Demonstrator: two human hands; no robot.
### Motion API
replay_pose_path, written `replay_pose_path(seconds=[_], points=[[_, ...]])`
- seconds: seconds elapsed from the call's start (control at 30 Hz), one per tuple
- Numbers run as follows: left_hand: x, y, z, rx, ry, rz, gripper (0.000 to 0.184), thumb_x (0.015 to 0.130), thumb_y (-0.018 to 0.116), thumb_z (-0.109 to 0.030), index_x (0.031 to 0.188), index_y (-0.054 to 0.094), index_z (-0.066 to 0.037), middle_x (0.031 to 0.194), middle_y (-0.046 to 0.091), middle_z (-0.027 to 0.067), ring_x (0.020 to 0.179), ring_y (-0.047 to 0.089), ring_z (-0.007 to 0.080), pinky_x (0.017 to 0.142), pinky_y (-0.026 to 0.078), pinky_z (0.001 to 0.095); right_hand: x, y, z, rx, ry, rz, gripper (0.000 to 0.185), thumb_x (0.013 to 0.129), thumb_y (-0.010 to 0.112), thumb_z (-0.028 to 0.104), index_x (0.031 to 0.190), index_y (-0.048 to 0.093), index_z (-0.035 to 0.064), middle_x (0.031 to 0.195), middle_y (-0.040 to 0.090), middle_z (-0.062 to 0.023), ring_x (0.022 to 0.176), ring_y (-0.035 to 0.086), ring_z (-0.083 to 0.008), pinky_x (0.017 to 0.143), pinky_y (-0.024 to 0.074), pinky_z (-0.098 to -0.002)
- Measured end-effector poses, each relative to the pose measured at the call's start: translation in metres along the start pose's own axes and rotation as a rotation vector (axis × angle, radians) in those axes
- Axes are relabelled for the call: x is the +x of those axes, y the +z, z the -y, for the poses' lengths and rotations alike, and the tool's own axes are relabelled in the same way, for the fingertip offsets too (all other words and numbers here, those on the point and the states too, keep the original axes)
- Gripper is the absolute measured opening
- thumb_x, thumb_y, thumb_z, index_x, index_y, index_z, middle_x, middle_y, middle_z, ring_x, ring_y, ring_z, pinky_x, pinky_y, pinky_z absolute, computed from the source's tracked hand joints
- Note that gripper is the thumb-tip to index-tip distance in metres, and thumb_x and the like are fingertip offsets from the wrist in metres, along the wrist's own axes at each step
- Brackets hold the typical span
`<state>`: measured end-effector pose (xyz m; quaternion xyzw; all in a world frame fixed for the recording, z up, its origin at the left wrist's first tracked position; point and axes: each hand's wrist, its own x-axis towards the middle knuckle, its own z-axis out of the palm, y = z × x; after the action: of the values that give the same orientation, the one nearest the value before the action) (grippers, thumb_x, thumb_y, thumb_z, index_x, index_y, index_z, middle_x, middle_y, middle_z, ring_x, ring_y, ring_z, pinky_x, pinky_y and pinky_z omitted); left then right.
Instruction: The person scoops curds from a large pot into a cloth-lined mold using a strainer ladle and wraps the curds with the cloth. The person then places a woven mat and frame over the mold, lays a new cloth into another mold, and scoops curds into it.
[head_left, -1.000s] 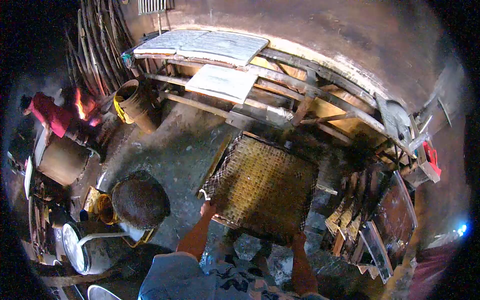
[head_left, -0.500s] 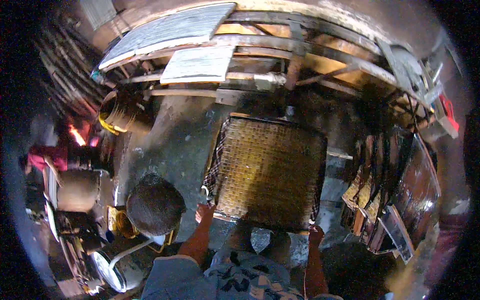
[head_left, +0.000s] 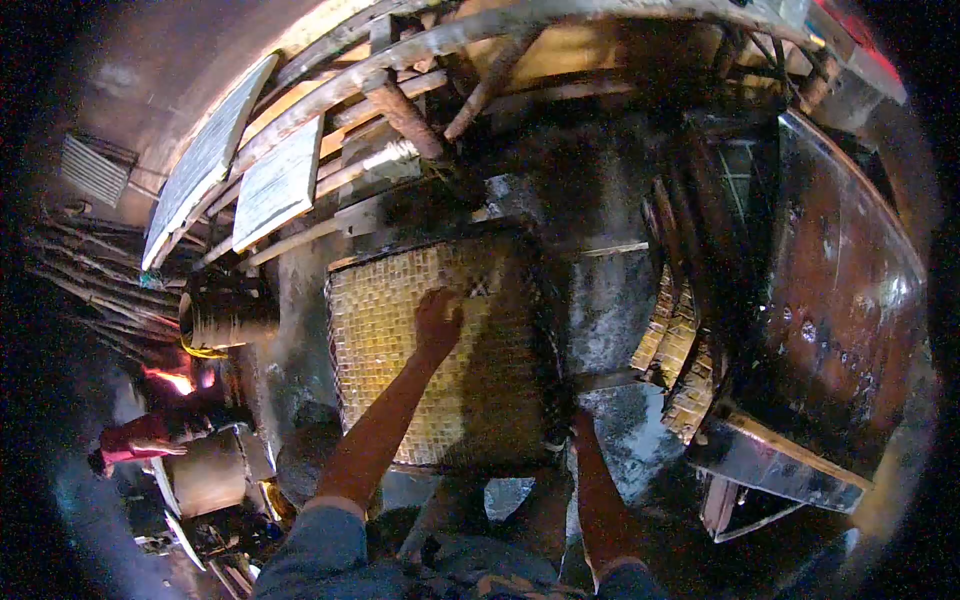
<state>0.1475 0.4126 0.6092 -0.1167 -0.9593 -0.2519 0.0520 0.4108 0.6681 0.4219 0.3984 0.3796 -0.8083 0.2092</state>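
A square woven bamboo tray (head_left: 380,310) with a dark rim lies in front of me, above my knees. My right hand (head_left: 580,428) is closed on its right edge near the close corner. Over the middle of the weave is my left hand (head_left: 438,320), with its fingers partly bent and the thumb apart; nothing shows in it. Whether it touches the weave I cannot tell. Beside its fingers there is a small pale, patterned spot on the tray. The tray's right half lies in shadow.
At the left a person's red sleeve (head_left: 135,430) and arm show near a fire (head_left: 170,379) and a round container (head_left: 228,312). Stacked woven trays (head_left: 672,345) and a large brown board (head_left: 840,290) stand at the right. A wooden rack (head_left: 400,105) with pale ridged panels (head_left: 278,185) runs behind.
My left hand has let go of the tray's left corner and moved over its middle. My view has turned right, and the tray now appears further left. The right hand stays on the edge.
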Motion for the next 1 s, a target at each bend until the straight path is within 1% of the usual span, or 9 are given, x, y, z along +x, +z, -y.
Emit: replay_pose_path(seconds=[0.17, 0.23, 0.33, 0.53, 0.6, 0.7, 0.8, 0.97, 1.0], points=[[0.095, 0.088, -0.077, 0.466, 0.588, 0.41, 0.038, 0.077, 0.059, -0.032, 0.11, 0.056, -0.013, 0.118, 0.052, 0.0125, 0.113, 0.045, 0.0298, 0.097, 0.032, 0.0465, -0.004, 0.016, 0.073, 0.496, -0.154, 0.046, 0.035, 0.081, 0.055, 0.028, 0.104, 0.059, 0.0023, 0.104, 0.061, -0.0113, 0.094, 0.058, -0.025, 0.081, 0.0477, -0.04], [0.11, 0.133, -0.082, 0.375, 0.664, 0.208, 0.043, 0.077, 0.057, -0.036, 0.113, 0.055, -0.012, 0.118, 0.053, 0.0099, 0.114, 0.045, 0.029, 0.098, 0.031, 0.0461, -0.022, 0.011, 0.081, 0.758, -0.247, -0.003, 0.036, 0.081, 0.055, 0.027, 0.108, 0.058, 0.0026, 0.108, 0.06, -0.0109, 0.097, 0.057, -0.0259, 0.084, 0.0474, -0.0409], [0.125, 0.156, -0.118, 0.583, 0.479, 0.555, 0.046, 0.079, 0.056, -0.041, 0.114, 0.056, -0.012, 0.12, 0.053, 0.0068, 0.113, 0.045, 0.0295, 0.099, 0.03, 0.0476, -0.056, 0.004, 0.095, 1.102, -0.335, 0.07, 0.037, 0.082, 0.057, 0.025, 0.111, 0.056, 0.0025, 0.112, 0.059, -0.0086, 0.102, 0.055, -0.0269, 0.089, 0.045, -0.0418], [0.128, 0.224, -0.127, 0.81, 0.402, 1.141, 0.069, 0.061, 0.066, -0.052, 0.115, 0.051, -0.01, 0.113, 0.053, 0.0152, 0.106, 0.047, 0.0336, 0.098, 0.029, 0.0523, -0.013, -0.02, 0.043, 0.743, 0.001, -0.063, 0.037, 0.08, 0.062, 0.022, 0.11, 0.056, 0.0016, 0.11, 0.059, -0.0087, 0.1, 0.055, -0.0247, 0.088, 0.0446, -0.0377], [0.167, 0.269, -0.094, 0.381, 0.059, 1.84, 0.073, 0.057, 0.067, -0.052, 0.113, 0.052, -0.008, 0.116, 0.052, 0.0149, 0.108, 0.046, 0.0327, 0.099, 0.03, 0.0501, 0.0, -0.03, 0.031, 0.63, -0.054, -0.153, 0.036, 0.08, 0.063, 0.02, 0.11, 0.056, 0.0014, 0.109, 0.059, -0.0088, 0.099, 0.055, -0.0241, 0.087, 0.0445, -0.0365], [0.141, 0.246, -0.133, 0.68, 0.71, 1.296, 0.061, 0.062, 0.071, -0.042, 0.112, 0.057, -0.01, 0.106, 0.059, 0.0154, 0.098, 0.056, 0.0309, 0.084, 0.046, 0.0408, 0.0, -0.028, 0.033, 0.377, -0.272, -0.399, 0.036, 0.079, 0.065, 0.018, 0.11, 0.056, 0.0011, 0.108, 0.06, -0.0089, 0.098, 0.055, -0.023, 0.087, 0.0444, -0.0348], [0.155, 0.172, -0.139, 0.253, 0.668, 1.019, 0.058, 0.059, 0.074, -0.03, 0.11, 0.056, -0.007, 0.103, 0.059, 0.0159, 0.094, 0.057, 0.0323, 0.08, 0.047, 0.0429, -0.05, 0.015, 0.063, -0.227, -0.611, -0.567, 0.04, 0.078, 0.066, 0.009, 0.115, 0.052, 0.0004, 0.109, 0.057, -0.0101, 0.097, 0.054, -0.0189, 0.084, 0.0436, -0.0304], [0.181, 0.073, -0.086, -0.109, 0.553, 0.924, 0.054, 0.058, 0.075, -0.022, 0.106, 0.056, -0.005, 0.099, 0.059, 0.0147, 0.093, 0.057, 0.0298, 0.079, 0.046, 0.0419, -0.097, 0.13, 0.03, -0.232, -0.89, -0.419, 0.051, 0.083, 0.059, 0.016, 0.127, 0.038, 0.0019, 0.122, 0.048, -0.0128, 0.108, 0.048, -0.0241, 0.089, 0.0411, -0.0394], [0.18, 0.057, -0.053, -0.186, 0.684, 0.79, 0.052, 0.059, 0.075, -0.022, 0.105, 0.057, -0.006, 0.098, 0.06, 0.0136, 0.091, 0.058, 0.0282, 0.077, 0.046, 0.0409, -0.103, 0.156, 0.015, -0.485, -0.92, -0.414, 0.05, 0.082, 0.059, 0.017, 0.126, 0.039, 0.002, 0.122, 0.048, -0.0133, 0.108, 0.048, -0.0252, 0.089, 0.0406, -0.0407]])
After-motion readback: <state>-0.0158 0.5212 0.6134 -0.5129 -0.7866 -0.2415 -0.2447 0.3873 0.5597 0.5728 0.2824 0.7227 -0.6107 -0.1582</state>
